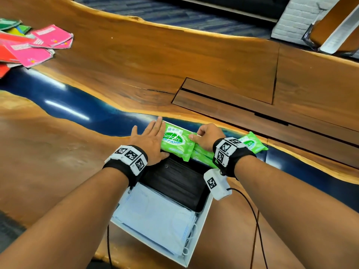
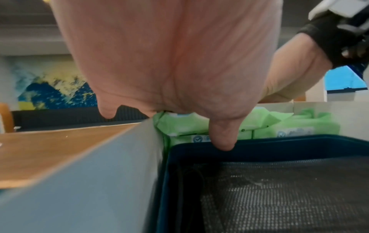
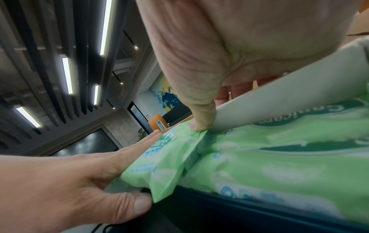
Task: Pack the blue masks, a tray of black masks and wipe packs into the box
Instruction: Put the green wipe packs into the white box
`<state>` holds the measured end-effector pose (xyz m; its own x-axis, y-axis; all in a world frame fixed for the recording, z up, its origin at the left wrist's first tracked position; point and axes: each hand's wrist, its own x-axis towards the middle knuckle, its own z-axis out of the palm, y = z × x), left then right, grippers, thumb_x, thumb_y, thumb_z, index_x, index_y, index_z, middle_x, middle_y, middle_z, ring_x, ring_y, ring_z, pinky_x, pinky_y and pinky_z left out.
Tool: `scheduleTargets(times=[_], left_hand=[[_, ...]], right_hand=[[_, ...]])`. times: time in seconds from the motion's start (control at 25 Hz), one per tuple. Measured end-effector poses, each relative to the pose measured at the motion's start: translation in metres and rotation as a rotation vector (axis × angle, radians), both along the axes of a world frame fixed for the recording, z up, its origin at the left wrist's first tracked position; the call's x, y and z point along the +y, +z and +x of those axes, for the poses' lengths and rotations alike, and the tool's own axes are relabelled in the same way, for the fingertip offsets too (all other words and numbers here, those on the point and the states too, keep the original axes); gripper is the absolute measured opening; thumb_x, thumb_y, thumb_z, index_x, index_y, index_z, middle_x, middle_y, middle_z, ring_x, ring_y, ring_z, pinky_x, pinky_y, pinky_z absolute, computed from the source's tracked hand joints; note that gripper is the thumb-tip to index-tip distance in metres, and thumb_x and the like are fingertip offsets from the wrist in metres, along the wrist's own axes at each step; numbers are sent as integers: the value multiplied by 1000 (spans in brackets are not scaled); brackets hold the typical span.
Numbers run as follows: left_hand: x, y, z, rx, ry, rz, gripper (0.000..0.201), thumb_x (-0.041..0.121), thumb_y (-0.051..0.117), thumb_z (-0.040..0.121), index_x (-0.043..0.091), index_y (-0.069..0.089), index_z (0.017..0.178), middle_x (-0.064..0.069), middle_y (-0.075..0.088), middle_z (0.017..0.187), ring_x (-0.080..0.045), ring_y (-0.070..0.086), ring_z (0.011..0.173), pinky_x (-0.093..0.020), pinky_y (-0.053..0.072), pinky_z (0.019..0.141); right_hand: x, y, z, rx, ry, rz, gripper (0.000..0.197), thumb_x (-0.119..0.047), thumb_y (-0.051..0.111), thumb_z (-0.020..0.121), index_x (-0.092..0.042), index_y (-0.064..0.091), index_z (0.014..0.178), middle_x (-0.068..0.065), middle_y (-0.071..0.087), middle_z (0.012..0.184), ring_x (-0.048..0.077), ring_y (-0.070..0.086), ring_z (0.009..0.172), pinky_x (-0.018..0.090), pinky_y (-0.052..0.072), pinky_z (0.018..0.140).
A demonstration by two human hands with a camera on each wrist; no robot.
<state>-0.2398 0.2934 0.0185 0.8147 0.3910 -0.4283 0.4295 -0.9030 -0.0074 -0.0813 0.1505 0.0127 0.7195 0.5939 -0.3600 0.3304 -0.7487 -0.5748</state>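
Observation:
A white box (image 1: 203,220) lies on the table, long side towards me. Blue masks (image 1: 155,216) fill its near end. A black tray (image 1: 178,181) of black masks (image 2: 279,189) fills the middle. Green wipe packs (image 1: 202,154) lie at the far end, and one wipe pack (image 1: 174,140) sits tilted on top. My left hand (image 1: 149,136) is flat with straight fingers against that pack's left end, its thumb on the tray's rim (image 2: 299,141). My right hand (image 1: 204,134) curls its fingers over the box's far wall (image 3: 279,88), with the thumb (image 3: 199,110) pressing the pack's end.
One more green wipe pack (image 1: 252,143) lies on the table just right of the box. Pink and red booklets (image 1: 38,45) are spread at the far left. A hatch panel (image 1: 229,92) is set into the wooden table top beyond the blue resin strip (image 1: 77,101).

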Motion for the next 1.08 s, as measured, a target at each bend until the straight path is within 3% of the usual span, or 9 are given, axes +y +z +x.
scheduleTargets(times=[0.4, 0.48, 0.56, 0.64, 0.68, 0.76, 0.88, 1.0, 1.08], left_hand=[[-7, -1, 13, 23, -105, 167, 98, 68, 33, 92, 14, -23, 152, -2, -22, 162, -19, -12, 151, -66, 10, 115], [-5, 4, 17, 36, -95, 159, 100, 64, 40, 91, 15, -23, 151, -3, -21, 162, -21, -10, 151, -67, 11, 114], [-3, 10, 22, 52, -90, 149, 115, 60, 59, 85, 18, -24, 151, -4, -19, 163, -24, -8, 151, -67, 12, 113], [-4, 15, 25, 89, -100, 159, 131, 60, 73, 73, 21, -26, 151, -5, -20, 162, -27, -9, 151, -67, 11, 114], [-4, 18, 25, 103, -105, 161, 136, 60, 76, 69, 22, -26, 150, -6, -21, 162, -27, -10, 151, -67, 11, 114], [-8, 25, 30, 112, -128, 160, 139, 63, 77, 65, 24, -26, 150, -6, -22, 162, -27, -12, 151, -66, 10, 114], [-20, 37, 45, 100, -187, 119, 139, 66, 77, 63, 27, -23, 152, -4, -19, 162, -24, -11, 151, -65, 10, 115], [-36, 47, 62, 105, -232, 65, 138, 67, 77, 62, 29, -18, 153, -2, -14, 163, -21, -10, 151, -64, 9, 116], [-47, 52, 70, 112, -266, 38, 132, 72, 72, 64, 29, -14, 154, -1, -11, 164, -20, -9, 151, -63, 9, 116]], right_hand=[[-4, 2, 0, 42, 61, -17, 41, -49, 60, 90, -20, 47, 65, -4, 47, 61, 12, 44, 57, 26, 34, 53], [-5, 5, 1, 63, 98, -39, 42, -53, 57, 90, -18, 49, 68, -4, 48, 64, 13, 46, 60, 27, 36, 56], [-9, 8, 5, 97, 83, -23, 46, -59, 53, 89, -17, 53, 73, -4, 51, 66, 14, 49, 64, 28, 39, 63], [-16, 11, 14, 119, 33, 35, 51, -62, 51, 89, -18, 46, 62, 2, 53, 64, 20, 53, 64, 31, 42, 65], [-21, 12, 20, 122, 11, 63, 54, -62, 50, 90, -19, 39, 57, 8, 59, 66, 28, 61, 68, 33, 45, 67], [-32, 15, 33, 123, -27, 81, 55, -60, 49, 91, -19, 36, 55, 21, 70, 87, 38, 67, 94, 36, 50, 78], [-51, 17, 46, 113, -53, 38, 47, -53, 54, 91, -16, 49, 63, 22, 71, 104, 33, 66, 98, 42, 52, 90], [-68, 14, 54, 102, -67, 20, 39, -47, 59, 91, -12, 61, 74, 19, 72, 102, 29, 65, 89, 41, 52, 89], [-78, 16, 57, 113, -80, 22, 33, -42, 62, 91, -12, 63, 77, 10, 72, 99, 25, 64, 92, 34, 51, 84]])
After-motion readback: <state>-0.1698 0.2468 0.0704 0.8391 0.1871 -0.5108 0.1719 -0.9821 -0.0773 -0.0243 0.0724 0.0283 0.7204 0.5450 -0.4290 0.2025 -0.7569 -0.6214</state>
